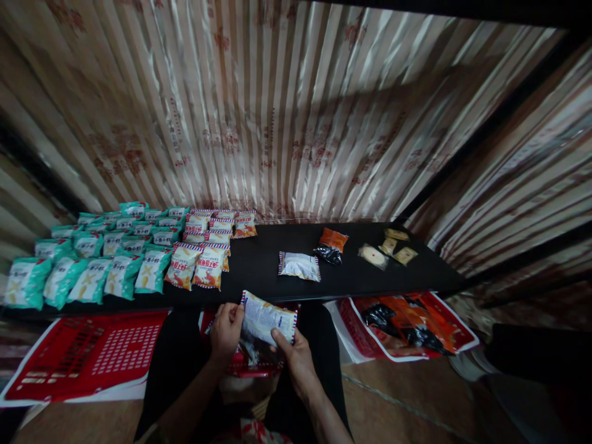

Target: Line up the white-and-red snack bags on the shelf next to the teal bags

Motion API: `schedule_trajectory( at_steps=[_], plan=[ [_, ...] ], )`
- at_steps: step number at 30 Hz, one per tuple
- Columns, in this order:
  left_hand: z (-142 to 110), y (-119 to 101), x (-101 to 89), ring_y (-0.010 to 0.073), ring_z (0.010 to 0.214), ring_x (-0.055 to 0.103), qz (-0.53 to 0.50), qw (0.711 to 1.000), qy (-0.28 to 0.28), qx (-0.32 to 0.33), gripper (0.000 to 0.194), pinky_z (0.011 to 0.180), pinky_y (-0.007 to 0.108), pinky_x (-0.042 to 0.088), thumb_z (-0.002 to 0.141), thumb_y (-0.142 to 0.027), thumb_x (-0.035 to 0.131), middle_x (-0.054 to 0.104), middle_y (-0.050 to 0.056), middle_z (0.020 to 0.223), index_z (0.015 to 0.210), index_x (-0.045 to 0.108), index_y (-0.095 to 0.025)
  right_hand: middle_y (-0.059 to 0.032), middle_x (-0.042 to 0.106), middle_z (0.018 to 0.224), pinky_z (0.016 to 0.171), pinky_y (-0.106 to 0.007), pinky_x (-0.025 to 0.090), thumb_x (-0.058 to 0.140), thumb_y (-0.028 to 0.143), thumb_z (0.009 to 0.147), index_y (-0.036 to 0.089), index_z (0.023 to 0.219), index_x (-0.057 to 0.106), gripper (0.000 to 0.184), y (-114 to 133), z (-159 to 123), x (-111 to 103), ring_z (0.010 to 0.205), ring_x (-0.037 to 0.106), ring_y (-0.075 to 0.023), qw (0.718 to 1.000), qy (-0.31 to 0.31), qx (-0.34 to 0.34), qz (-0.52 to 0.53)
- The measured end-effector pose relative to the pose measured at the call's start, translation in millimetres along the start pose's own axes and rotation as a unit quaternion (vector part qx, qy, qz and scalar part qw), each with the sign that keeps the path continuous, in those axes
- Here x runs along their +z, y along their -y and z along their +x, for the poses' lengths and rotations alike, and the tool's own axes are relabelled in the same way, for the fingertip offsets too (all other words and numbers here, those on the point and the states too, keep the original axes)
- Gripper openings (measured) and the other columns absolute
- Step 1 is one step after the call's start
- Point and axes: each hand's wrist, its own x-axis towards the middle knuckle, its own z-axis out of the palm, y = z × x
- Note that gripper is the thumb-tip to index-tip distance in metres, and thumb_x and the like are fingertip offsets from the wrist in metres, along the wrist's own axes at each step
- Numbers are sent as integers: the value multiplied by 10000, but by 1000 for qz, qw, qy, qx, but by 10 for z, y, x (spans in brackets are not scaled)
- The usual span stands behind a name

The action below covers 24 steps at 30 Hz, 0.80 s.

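Observation:
Over my lap, I hold a snack bag (264, 316) with its printed pale back up and striped red-and-blue ends. My left hand (226, 333) is closed at the bag's left end, its fingers partly hidden. On the right end, my right hand (296, 357) grips it, thumb on top. Just beyond, a similar snack bag (299, 266) lies on the black shelf (263, 283). Left of it are several white-and-orange snack bags (209, 266), some standing upright in front. Farther left, several teal-and-white snack bags (123, 275) are in rows.
An orange-and-black packet (331, 245), a clear packet with a round pale item (374, 255) and several small gold packets (405, 254) lie on the shelf's right. Below are a red basket (87, 354) at left and another red basket (462, 336) with orange-black packaging. A striped curtain (259, 111) hangs behind.

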Motion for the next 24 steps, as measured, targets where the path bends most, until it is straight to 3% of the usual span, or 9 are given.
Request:
schedule_trajectory(
  at_steps=[4,8,12,17,24],
  plan=[
    [-15,14,-3,172,629,583,-37,998,31,-35,255,614,276,432,754,-441,450,604,15,650,676,548,-219,-65,712,872,648,-297,502,768,407,586,164,915,685,418,43,-24,22,756,633,-213,999,13,-31,-29],
    [-32,31,25,151,537,559,-145,984,71,-79,314,529,255,424,734,-504,417,567,-15,572,722,531,-212,-68,713,883,777,-358,500,746,411,616,167,937,691,406,93,-59,65,830,637,-249,995,35,-72,-66],
    [-49,-12,7,147,504,529,-229,966,75,-97,346,492,249,416,695,-532,468,523,-30,522,722,539,-195,-72,682,1028,869,-376,483,719,367,658,193,1011,679,396,70,-70,69,949,617,-260,983,33,-140,-114],
    [-58,-88,-58,151,558,547,-309,941,79,-116,337,523,253,440,688,-523,548,577,-6,604,720,578,-188,-66,639,1124,915,-367,476,672,250,698,235,1050,671,352,41,-81,38,1061,578,-244,944,31,-256,-206],
    [-55,-106,-33,201,696,618,-448,868,90,-194,523,559,270,469,611,-601,624,656,73,749,851,615,-136,-66,592,1188,909,-354,485,562,118,746,277,1141,615,429,16,-81,-19,1083,567,-218,875,58,-364,-315]
  ],
)
